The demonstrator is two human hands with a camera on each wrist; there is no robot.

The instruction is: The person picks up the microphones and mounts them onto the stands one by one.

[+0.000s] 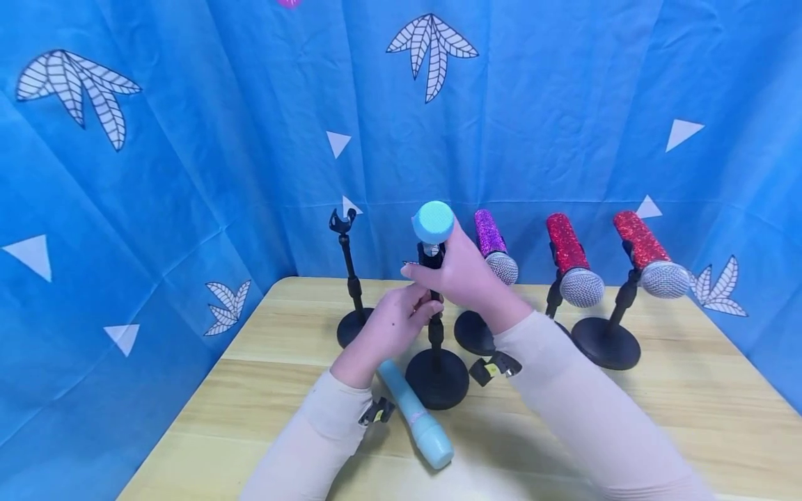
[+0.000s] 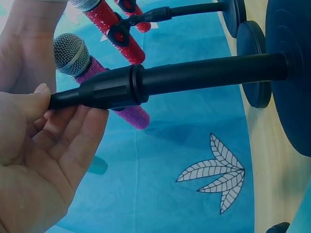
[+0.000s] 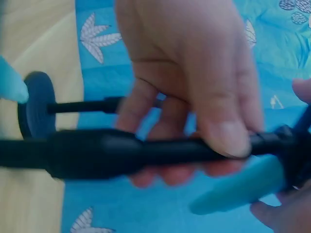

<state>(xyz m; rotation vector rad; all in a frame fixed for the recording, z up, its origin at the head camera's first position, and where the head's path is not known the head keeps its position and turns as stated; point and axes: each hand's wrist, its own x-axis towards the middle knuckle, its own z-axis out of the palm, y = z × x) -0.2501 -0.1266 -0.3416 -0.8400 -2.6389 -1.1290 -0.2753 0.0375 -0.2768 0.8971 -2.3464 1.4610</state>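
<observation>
In the head view, a light blue microphone [image 1: 434, 223] sits at the top of a black tabletop stand [image 1: 436, 379], its round head facing me. My right hand [image 1: 466, 271] grips the microphone and the clip at the stand's top. Just below, my left hand [image 1: 397, 316] holds the thin upper pole. In the left wrist view, thumb and fingers of the left hand [image 2: 43, 150] pinch that pole above its thick collar [image 2: 112, 90]. The right wrist view shows the microphone's handle [image 3: 243, 187] slanting away beside the pole. A second light blue microphone [image 1: 416, 414] lies on the table beside the stand's base.
A black stand with a bare clip [image 1: 342, 221] is at the back left. To the right, a purple glitter microphone [image 1: 491, 233] and two red glitter microphones [image 1: 567, 243] rest on stands. A blue patterned curtain [image 1: 539, 125] borders the wooden table [image 1: 250, 390].
</observation>
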